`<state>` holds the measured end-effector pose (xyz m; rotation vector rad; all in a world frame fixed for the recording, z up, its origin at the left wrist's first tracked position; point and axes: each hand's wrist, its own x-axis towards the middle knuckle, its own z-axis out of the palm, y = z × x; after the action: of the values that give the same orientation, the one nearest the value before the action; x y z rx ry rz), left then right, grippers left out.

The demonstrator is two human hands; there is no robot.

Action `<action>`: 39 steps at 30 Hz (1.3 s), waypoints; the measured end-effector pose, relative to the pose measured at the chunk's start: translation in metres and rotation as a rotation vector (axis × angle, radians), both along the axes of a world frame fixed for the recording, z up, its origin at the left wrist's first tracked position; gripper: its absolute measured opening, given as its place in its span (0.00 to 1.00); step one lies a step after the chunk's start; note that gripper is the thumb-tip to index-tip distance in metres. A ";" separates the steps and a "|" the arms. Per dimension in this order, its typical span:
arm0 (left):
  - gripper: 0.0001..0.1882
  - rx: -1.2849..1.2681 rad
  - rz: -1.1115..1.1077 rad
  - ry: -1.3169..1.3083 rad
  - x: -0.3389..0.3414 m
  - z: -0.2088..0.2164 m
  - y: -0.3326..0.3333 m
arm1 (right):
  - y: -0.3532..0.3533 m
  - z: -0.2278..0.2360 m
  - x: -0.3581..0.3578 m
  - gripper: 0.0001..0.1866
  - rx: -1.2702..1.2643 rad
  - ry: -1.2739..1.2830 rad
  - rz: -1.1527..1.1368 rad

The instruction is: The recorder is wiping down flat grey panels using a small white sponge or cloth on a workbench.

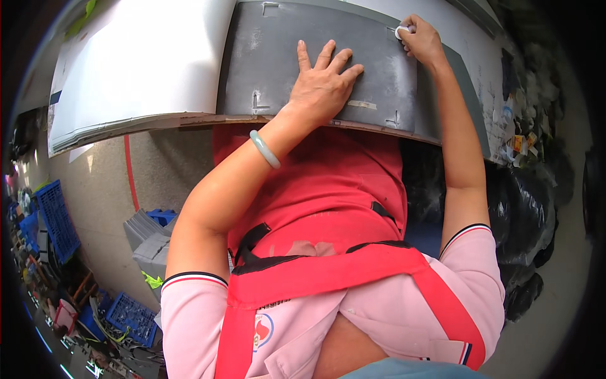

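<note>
A dark grey flat board (259, 60) lies on the table before me, with small L-shaped cutouts near its corners and whitish smudges on its face. My left hand (323, 85) rests palm down on the board, fingers spread, holding nothing. At the board's far right corner, my right hand (421, 41) is closed around a small white rounded piece (400, 31), pinched by thumb and fingers next to a corner cutout. What kind of thing the white piece is cannot be made out. A greyish-green sheet (466, 95) shows from under the board's right side.
Stacked white sheets (139, 60) lie left of the board, reaching the table's front edge. Black plastic bags (521, 208) stand at the right, below loose scraps. Blue crates (57, 218) and grey folded pieces (150, 243) are on the floor at left.
</note>
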<state>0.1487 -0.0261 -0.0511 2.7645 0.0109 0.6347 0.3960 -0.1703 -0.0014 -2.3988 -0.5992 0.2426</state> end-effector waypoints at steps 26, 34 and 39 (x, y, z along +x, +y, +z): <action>0.21 -0.070 -0.026 0.026 -0.005 -0.007 -0.003 | 0.215 -0.004 -0.102 0.08 -0.197 -0.492 0.649; 0.20 -0.059 -0.038 0.027 0.002 -0.004 -0.005 | 0.195 0.017 -0.099 0.15 0.124 0.119 0.373; 0.21 -0.068 -0.039 0.033 0.005 -0.003 -0.003 | 0.203 0.003 -0.101 0.13 0.194 0.240 0.308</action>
<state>0.1535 -0.0287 -0.0538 2.7022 -0.0141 0.5684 0.2948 0.0326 0.0020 -2.0469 -0.8365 0.5683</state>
